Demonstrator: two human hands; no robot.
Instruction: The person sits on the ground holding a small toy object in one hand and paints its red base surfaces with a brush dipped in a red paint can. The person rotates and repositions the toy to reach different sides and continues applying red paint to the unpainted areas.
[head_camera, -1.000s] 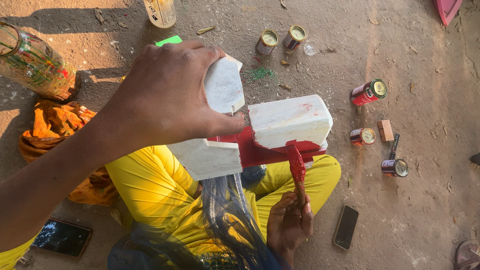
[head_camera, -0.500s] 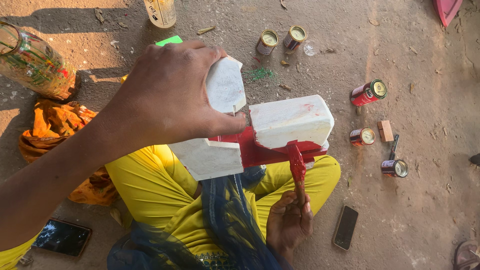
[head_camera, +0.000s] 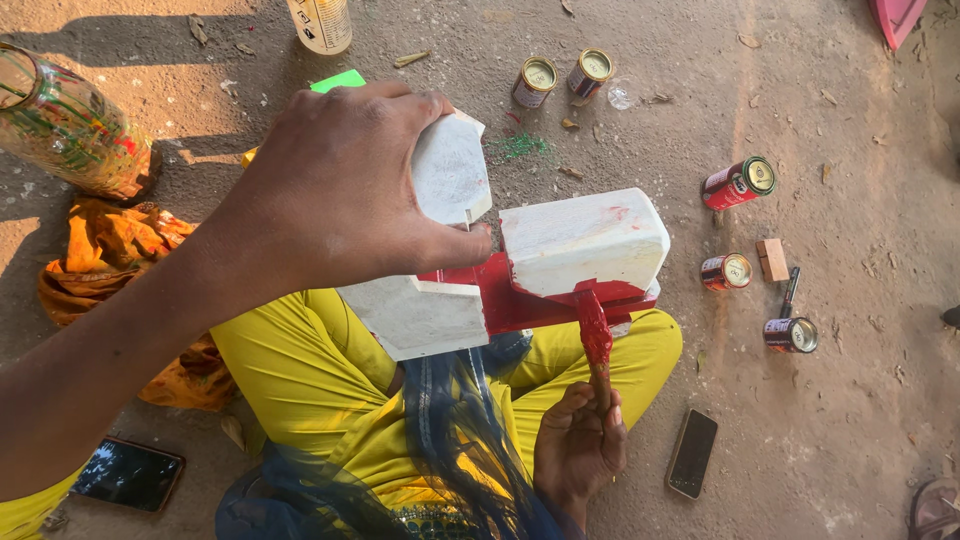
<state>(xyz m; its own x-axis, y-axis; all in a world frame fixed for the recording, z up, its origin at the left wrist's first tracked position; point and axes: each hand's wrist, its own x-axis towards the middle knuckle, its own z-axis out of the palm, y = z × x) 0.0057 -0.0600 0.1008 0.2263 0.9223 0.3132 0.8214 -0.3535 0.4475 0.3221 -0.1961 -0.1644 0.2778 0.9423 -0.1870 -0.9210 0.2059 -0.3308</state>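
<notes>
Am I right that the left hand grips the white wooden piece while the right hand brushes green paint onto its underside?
Not quite: the paint is red, not green. The head view shows the left hand gripping the white wooden piece while the right hand holds a red-coated brush against its red underside.

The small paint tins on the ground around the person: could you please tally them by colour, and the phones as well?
Red paint tins: 3
Dark paint tins with pale lids: 2
Phones: 2
Total: 7
</notes>
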